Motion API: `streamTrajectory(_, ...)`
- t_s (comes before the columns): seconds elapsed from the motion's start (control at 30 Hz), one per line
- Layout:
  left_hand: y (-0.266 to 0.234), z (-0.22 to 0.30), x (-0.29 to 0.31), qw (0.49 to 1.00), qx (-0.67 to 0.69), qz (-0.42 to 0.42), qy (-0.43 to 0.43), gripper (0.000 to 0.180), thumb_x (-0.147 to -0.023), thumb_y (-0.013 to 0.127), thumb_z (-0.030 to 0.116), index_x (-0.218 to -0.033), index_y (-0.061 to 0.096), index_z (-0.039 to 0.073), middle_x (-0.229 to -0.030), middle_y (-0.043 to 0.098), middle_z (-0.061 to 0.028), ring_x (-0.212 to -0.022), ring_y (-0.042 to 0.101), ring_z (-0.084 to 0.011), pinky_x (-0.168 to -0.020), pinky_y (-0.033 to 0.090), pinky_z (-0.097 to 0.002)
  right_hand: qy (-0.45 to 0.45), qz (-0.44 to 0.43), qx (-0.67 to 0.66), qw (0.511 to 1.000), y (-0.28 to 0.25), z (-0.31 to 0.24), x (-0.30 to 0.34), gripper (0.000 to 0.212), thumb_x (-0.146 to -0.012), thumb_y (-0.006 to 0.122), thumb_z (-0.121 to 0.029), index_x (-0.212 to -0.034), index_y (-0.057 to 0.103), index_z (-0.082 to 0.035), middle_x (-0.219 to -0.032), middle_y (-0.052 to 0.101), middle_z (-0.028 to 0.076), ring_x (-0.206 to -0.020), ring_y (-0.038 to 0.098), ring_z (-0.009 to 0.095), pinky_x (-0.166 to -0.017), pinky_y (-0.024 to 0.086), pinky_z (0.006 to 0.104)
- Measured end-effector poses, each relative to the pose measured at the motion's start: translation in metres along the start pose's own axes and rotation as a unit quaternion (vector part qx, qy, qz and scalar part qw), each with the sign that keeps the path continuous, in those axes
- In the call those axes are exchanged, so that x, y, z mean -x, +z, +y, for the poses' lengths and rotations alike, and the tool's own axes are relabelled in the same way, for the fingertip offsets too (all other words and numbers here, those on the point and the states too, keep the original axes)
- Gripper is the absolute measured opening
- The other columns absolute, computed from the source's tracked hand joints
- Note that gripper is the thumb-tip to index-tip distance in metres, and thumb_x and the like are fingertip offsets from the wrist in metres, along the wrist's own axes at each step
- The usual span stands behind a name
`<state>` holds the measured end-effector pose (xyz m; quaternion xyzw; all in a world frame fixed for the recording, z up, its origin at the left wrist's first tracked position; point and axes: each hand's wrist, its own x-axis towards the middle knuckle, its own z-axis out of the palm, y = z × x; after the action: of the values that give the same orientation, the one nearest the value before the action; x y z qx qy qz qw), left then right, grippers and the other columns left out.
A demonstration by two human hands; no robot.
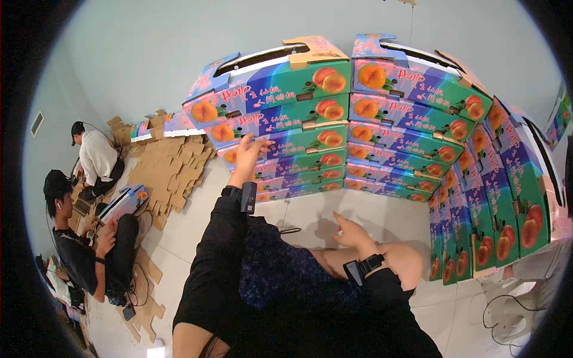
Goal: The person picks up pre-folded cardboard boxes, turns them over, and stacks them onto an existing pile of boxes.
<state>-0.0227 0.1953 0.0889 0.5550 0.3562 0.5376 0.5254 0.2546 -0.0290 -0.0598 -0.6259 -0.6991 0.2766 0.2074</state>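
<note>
My left hand (249, 154) is raised in front of the left stack of peach-printed cardboard boxes (286, 113), its fingers spread and holding nothing. Whether the fingertips touch the box front I cannot tell. Lower and to the right, my right hand (353, 231) hovers over the floor near my knee, index finger stretched out and nothing in it. A second stack of boxes (412, 86) stands beside the first, straight ahead. These boxes are blue, purple and green with fruit pictures, and the top ones have slots along their upper faces.
A third stack of boxes (495, 197) rises at the right. Flat brown cardboard pieces (173, 167) cover the floor at left. Two people sit there, one in black (77, 238) with a box (125, 203), one in white (98, 152). A cable (495, 322) lies at lower right.
</note>
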Motion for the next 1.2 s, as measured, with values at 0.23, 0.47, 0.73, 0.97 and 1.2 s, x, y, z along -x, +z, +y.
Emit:
streamTrajectory(0.23, 0.005, -0.007, -0.003, 0.998, 0.014, 0.029, 0.052, 0.023, -0.091, 0.056, 0.011, -0.107, 0.046, -0.002, -0.098, 0.067, -0.0182, -0.087, 0.067, -0.0186, -0.066, 0.046, -0.0221, 0.005, -0.016, -0.005, 1.000, -0.010, -0.011, 0.006, 0.076, -0.073, 0.068, -0.024, -0.141, 0.037, -0.013, -0.097, 0.064, 0.018, -0.090, 0.062, 0.035, -0.078, 0.049, 0.0402)
streamTrajectory(0.47, 0.018, -0.011, 0.000, 0.992, 0.015, 0.068, 0.104, 0.022, -0.091, 0.052, 0.008, -0.106, 0.040, -0.003, -0.103, 0.066, -0.0188, -0.091, 0.065, -0.0186, -0.069, 0.044, -0.0226, -0.002, -0.009, -0.011, 1.000, -0.011, -0.013, 0.008, 0.074, -0.072, 0.068, -0.024, -0.139, 0.039, -0.012, -0.097, 0.064, 0.018, -0.089, 0.062, 0.035, -0.078, 0.049, 0.0404)
streamTrajectory(0.73, 0.014, -0.012, 0.000, 0.995, 0.022, 0.071, 0.063, 0.019, -0.094, 0.053, 0.017, -0.103, 0.041, 0.006, -0.102, 0.068, -0.0132, -0.086, 0.064, -0.0120, -0.065, 0.039, -0.0216, -0.003, -0.034, 0.005, 0.999, -0.009, -0.009, 0.014, 0.072, -0.071, 0.068, -0.024, -0.136, 0.042, -0.006, -0.099, 0.063, 0.019, -0.091, 0.062, 0.035, -0.079, 0.049, 0.0397)
streamTrajectory(0.97, 0.021, -0.014, 0.005, 0.994, 0.001, 0.086, 0.067, 0.028, -0.094, 0.056, 0.027, -0.109, 0.041, 0.008, -0.100, 0.068, -0.0084, -0.085, 0.062, -0.0091, -0.067, 0.038, -0.0222, -0.017, -0.054, -0.007, 0.998, -0.008, -0.010, 0.018, 0.059, -0.072, 0.066, -0.024, -0.126, 0.052, -0.004, -0.098, 0.065, 0.022, -0.091, 0.062, 0.037, -0.080, 0.050, 0.0410)
streamTrajectory(1.2, 0.023, -0.011, 0.003, 0.992, 0.000, 0.110, 0.054, 0.040, -0.094, 0.056, 0.029, -0.119, 0.038, 0.004, -0.098, 0.068, -0.0074, -0.084, 0.061, -0.0096, -0.065, 0.039, -0.0214, 0.009, -0.099, 0.006, 0.995, -0.018, -0.024, 0.022, 0.051, -0.073, 0.066, -0.026, -0.117, 0.058, -0.002, -0.097, 0.065, 0.022, -0.091, 0.062, 0.037, -0.079, 0.050, 0.0415)
